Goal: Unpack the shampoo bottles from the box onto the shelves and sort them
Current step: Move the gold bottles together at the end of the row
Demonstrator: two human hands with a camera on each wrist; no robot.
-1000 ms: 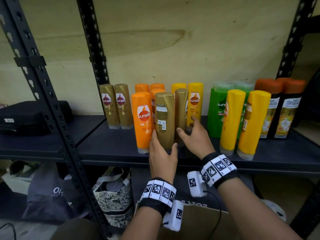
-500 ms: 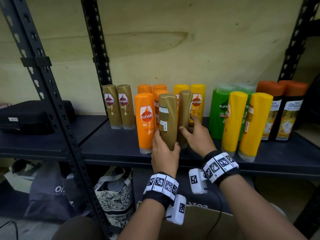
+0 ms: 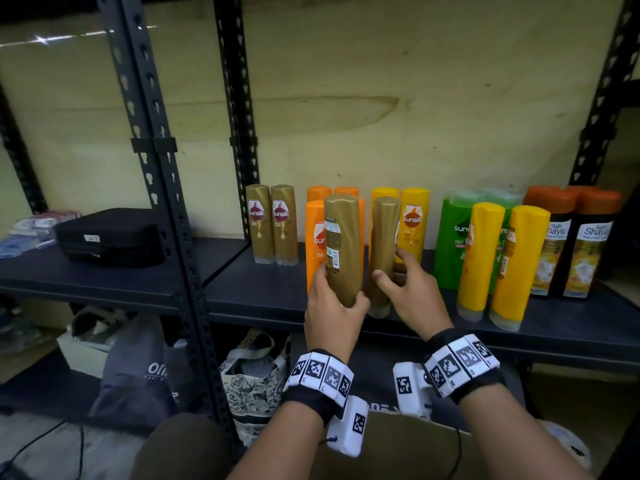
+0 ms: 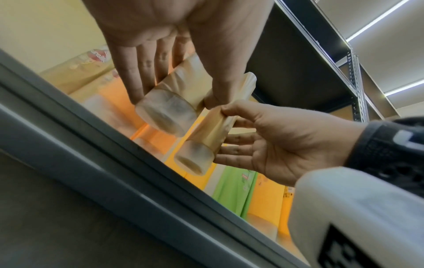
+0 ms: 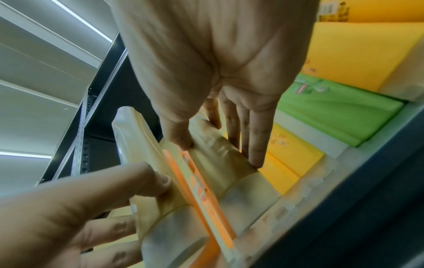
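Observation:
Two gold shampoo bottles are in my hands at the front of the dark shelf (image 3: 263,303). My left hand (image 3: 334,301) grips the left gold bottle (image 3: 341,244) low on its body, back label toward me, and holds it lifted off the shelf. The left wrist view shows my left hand (image 4: 174,90) above that left gold bottle's translucent cap (image 4: 166,114). My right hand (image 3: 403,289) holds the right gold bottle (image 3: 382,251), whose cap sits at or just above the shelf. My right hand (image 5: 220,145) pinches the right gold bottle (image 5: 220,163) between thumb and fingers.
Two more gold bottles (image 3: 272,225) stand at the back left. Behind my hands stand orange bottles (image 3: 314,237) and yellow bottles (image 3: 414,223); green bottles (image 3: 453,237), front yellow bottles (image 3: 498,265) and dark bottles (image 3: 585,244) are to the right. A black case (image 3: 110,237) lies left. Bags (image 3: 252,379) sit below.
Both hands closed round the two gold bottles. The left bottle has risen off the shelf and a gap has opened between the two bottles.

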